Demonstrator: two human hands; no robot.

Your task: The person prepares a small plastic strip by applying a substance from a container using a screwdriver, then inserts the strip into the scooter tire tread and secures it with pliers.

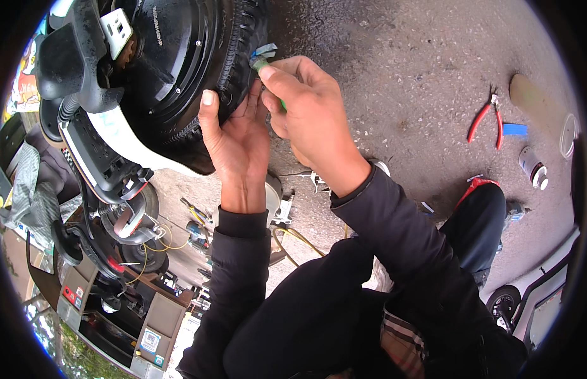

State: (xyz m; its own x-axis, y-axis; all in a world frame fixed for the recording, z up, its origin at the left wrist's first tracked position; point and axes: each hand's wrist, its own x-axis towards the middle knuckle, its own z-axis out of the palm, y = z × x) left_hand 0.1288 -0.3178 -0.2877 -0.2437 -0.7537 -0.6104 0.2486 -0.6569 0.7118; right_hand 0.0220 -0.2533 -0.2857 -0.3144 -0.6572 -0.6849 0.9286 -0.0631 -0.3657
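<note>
A black tyre (239,57) on a wheel with a dark hub (173,63) stands at the upper left. My left hand (238,148) is open against its lower tread, palm showing and thumb spread apart; the fingertips are partly hidden. My right hand (312,107) is closed round a small green-handled tool (260,64), its tip at the tread. Most of the tool is covered by my fingers. Beside its tip, a bluish-grey strip (265,50) sticks out from the tyre.
On the ground to the right lie red-handled pliers (487,122), a blue piece (514,129), a small can (532,166) and a clear-rimmed cylinder (540,107). A scooter (107,151), a yellow hose (296,235) and scattered tools (197,228) are at the left.
</note>
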